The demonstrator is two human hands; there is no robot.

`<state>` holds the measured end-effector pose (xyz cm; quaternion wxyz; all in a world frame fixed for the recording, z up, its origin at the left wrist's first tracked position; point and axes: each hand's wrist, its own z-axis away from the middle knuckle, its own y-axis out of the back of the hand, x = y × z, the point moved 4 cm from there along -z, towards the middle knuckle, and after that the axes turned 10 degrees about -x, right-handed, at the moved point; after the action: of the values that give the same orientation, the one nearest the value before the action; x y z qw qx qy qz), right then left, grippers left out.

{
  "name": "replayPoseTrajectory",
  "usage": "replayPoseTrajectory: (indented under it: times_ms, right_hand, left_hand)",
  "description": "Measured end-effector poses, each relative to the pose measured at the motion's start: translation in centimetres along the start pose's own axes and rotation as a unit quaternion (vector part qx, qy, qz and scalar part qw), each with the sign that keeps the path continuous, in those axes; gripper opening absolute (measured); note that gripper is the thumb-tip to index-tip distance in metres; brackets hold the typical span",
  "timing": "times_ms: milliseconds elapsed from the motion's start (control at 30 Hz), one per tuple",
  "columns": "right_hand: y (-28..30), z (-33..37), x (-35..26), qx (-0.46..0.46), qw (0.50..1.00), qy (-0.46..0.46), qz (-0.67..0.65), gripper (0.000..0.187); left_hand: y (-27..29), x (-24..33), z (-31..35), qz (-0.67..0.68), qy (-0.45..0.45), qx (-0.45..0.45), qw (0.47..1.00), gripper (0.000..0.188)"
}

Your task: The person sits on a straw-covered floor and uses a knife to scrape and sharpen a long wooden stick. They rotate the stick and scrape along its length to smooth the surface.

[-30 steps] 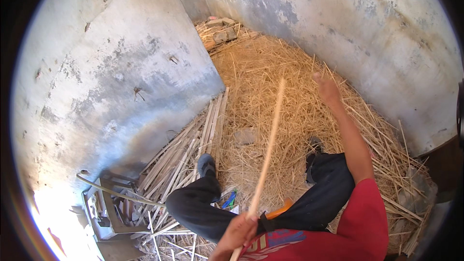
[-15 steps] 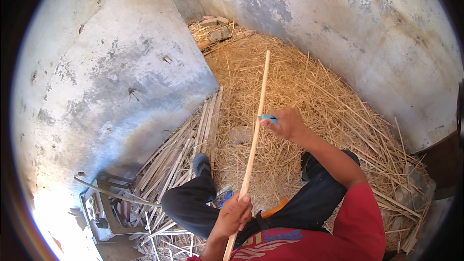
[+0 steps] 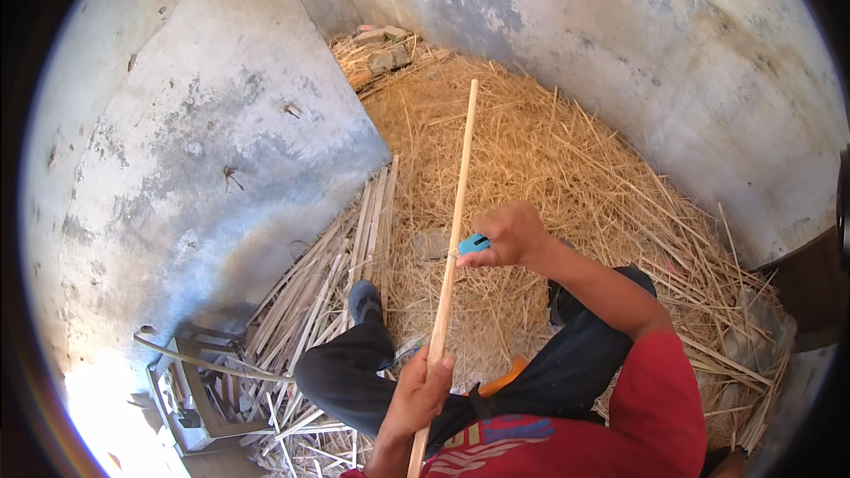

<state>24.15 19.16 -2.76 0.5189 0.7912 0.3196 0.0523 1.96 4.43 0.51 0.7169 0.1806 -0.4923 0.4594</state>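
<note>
A long, pale wooden stick (image 3: 463, 168) slants up and away from my lap, its far end above the straw. My left hand (image 3: 420, 394) is wrapped round its lower part, near my waist. Farther up, my right hand (image 3: 509, 232) grips a small light-blue tool (image 3: 473, 244) with a dark slot, resembling a utility knife. The tool's end meets the stick's right side, with my thumb close beneath it. Its blade, if any, is too small to make out.
Straw and shavings (image 3: 531, 142) cover the floor. Several cut strips (image 3: 305, 279) are heaped left of my foot (image 3: 365, 301), beside a wooden frame (image 3: 199, 389). An orange object (image 3: 503, 376) lies between my legs. Stained walls (image 3: 212, 124) enclose the space; bricks (image 3: 388, 57) lie at the back.
My right hand has drawn the blue tool down along the stick, toward me. My left hand stays on the lower part, and the stick appears slightly farther left.
</note>
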Motion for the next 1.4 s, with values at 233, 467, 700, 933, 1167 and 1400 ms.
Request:
replayPoseTrajectory:
  times_ms: [233, 467, 700, 933, 1167, 1400]
  right_hand:
    - [-1.3, -1.0, 0.1, 0.011, 0.999, 0.045, -0.02, 0.067]
    - [-0.7, -0.7, 9.6, -0.102, 0.962, -0.246, 0.059, 0.065]
    - [-1.7, 0.8, -2.4, -0.02, 0.999, 0.018, -0.036, 0.071]
    - [-1.3, -0.2, 4.0, -0.045, 0.988, -0.145, -0.017, 0.068]
    - [-2.0, 0.6, 1.5, -0.007, 0.999, -0.052, -0.006, 0.068]
    - [1.6, 1.0, 20.0, -0.034, 0.882, -0.469, -0.006, 0.076]
  left_hand:
    - [1.1, -1.7, -0.8, 0.06, -0.022, -0.005, 0.998, 0.021]
    - [-0.6, -3.9, 2.4, 0.062, 0.027, -0.06, 0.996, 0.02]
    - [0.7, -2.6, 2.3, 0.084, 0.009, -0.022, 0.996, 0.02]
    - [0.2, -3.4, 2.2, 0.054, 0.002, -0.024, 0.998, 0.021]
    - [0.3, -3.6, 2.9, 0.058, 0.018, -0.024, 0.998, 0.022]
    - [-2.2, -3.9, 4.3, -0.102, 0.022, -0.063, 0.993, 0.021]
